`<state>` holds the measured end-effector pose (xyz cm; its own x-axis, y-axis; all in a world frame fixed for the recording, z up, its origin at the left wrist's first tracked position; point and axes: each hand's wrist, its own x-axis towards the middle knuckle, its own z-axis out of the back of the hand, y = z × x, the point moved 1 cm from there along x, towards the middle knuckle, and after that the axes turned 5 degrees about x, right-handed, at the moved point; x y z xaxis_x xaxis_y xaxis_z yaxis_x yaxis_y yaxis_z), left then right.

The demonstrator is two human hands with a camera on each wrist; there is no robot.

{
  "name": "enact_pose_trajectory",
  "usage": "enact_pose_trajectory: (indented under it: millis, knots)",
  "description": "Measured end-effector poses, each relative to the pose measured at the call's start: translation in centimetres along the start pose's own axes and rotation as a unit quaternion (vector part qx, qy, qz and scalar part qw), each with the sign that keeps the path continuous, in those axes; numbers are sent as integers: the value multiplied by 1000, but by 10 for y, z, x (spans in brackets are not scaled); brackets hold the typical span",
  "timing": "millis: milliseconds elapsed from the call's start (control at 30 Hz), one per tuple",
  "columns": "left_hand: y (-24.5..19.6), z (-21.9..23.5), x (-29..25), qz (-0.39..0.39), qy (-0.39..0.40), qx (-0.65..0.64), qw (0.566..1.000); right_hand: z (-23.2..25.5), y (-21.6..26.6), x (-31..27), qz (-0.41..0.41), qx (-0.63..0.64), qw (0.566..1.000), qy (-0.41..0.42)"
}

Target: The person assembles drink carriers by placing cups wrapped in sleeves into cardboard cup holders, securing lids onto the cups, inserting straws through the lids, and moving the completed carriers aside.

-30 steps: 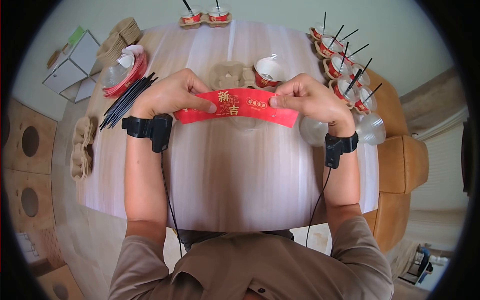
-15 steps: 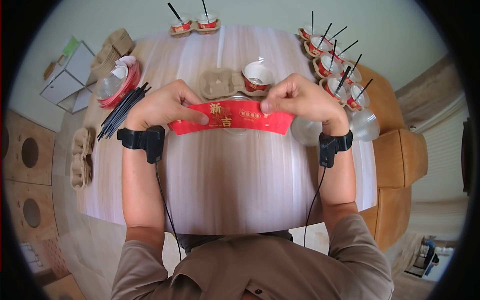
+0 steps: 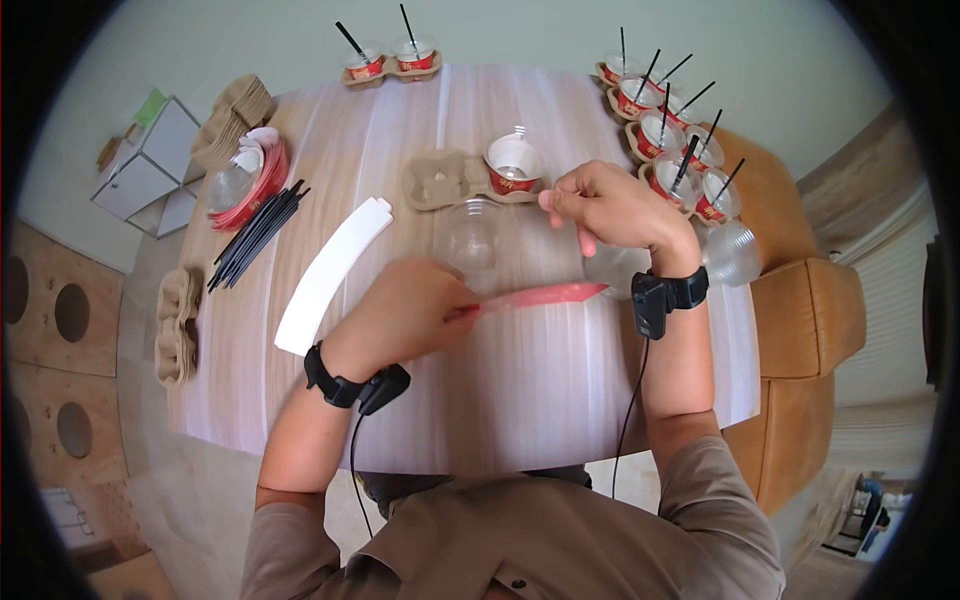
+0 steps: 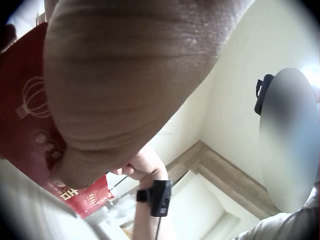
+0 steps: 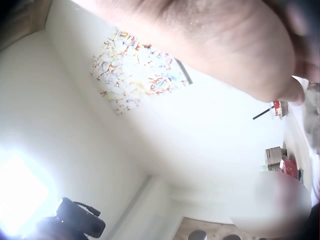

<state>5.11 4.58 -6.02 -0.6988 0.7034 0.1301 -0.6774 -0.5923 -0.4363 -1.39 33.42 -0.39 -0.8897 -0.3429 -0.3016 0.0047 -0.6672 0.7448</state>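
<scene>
My left hand (image 3: 405, 312) pinches one end of a red paper strip (image 3: 545, 296), which points right over the table and looks nearly edge-on. Gold print shows on that strip (image 4: 22, 90) in the left wrist view, beside the hand (image 4: 110, 85). Raised at the right, my right hand (image 3: 622, 208) has loosely bent fingers and nothing visible in them. A white curved strip (image 3: 330, 275) lies left of centre. Behind the hands, a clear plastic cup or lid (image 3: 468, 238) stands before a cardboard carrier (image 3: 437, 182) whose right side bears a red-and-white cup (image 3: 514, 165).
Black straws (image 3: 258, 235), a red sleeve stack (image 3: 262, 185) and piled carriers (image 3: 232, 115) are at the left. Another carrier (image 3: 176, 325) sits on the left edge. Cups with straws (image 3: 660, 135) line the far right; clear cups (image 3: 730, 255) lie below them.
The red strip has left my right hand and swung lower and nearer in my left, which moved toward me and rightward. The white strip now shows on the table at the left.
</scene>
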Motion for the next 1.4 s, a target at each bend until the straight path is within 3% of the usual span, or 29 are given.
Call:
enact_pose_trajectory:
  millis: [33,133,233,300,467,567,633,767,833,1033,1100,1333,1400]
  knots:
    - [5,-1,-1,2,1,1,1000,-1,4,-2,-42,-12,999,-8]
    - [12,2,-1,9,-21,34,999,-6,9,-2,-61,-25,998,8]
    - [9,14,-3,50,25,64,996,-12,11,0,-61,-36,997,28]
    - [9,22,-4,138,57,60,987,-16,18,-2,-55,-26,998,29]
    - [19,15,-5,134,66,47,988,-30,11,8,-71,2,997,22]
    - [23,11,-5,126,65,52,989,-43,2,22,-46,4,999,14]
    - [27,8,-5,126,73,55,988,-49,1,29,5,11,999,-45]
    - [32,5,-6,102,67,65,990,-61,7,35,6,25,995,-98]
    - [33,4,-6,99,68,67,990,-66,3,40,63,-5,987,-147]
    - [35,10,-5,96,64,43,992,-71,-13,50,117,-38,976,-177]
    - [38,15,-3,159,68,6,985,-64,-11,45,108,-45,980,-162]
    - [55,26,21,122,62,39,990,-49,-9,37,73,-56,995,-45]
    - [58,25,27,116,52,-21,992,-51,-9,37,95,-68,992,-48]
